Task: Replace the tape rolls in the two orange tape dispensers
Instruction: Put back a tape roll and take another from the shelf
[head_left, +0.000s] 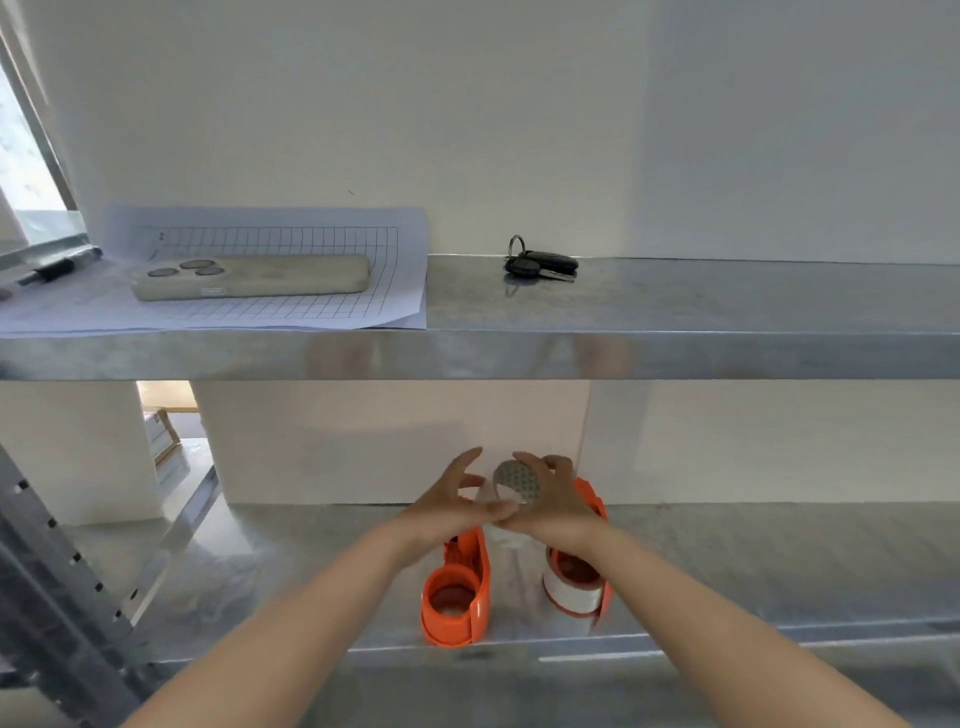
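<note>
Two orange tape dispensers stand side by side on the lower metal shelf (779, 566). The left dispenser (457, 597) shows an orange hub with no white roll around it. The right dispenser (576, 582) carries a white tape roll. Above and between them, both hands meet over a tape roll (515, 483) seen end-on, with a grey patterned face. My right hand (558, 499) grips this roll from the right. My left hand (452, 501) touches its lower left edge with thumb and fingertips, other fingers spread. A clear film hangs below the roll.
The upper metal shelf (675, 312) holds a phone in a beige case (249, 278) on gridded paper (332, 306), a car key bunch (540, 265) and a black pen (57, 267) at far left. A perforated steel upright (62, 561) stands at left. White wall behind.
</note>
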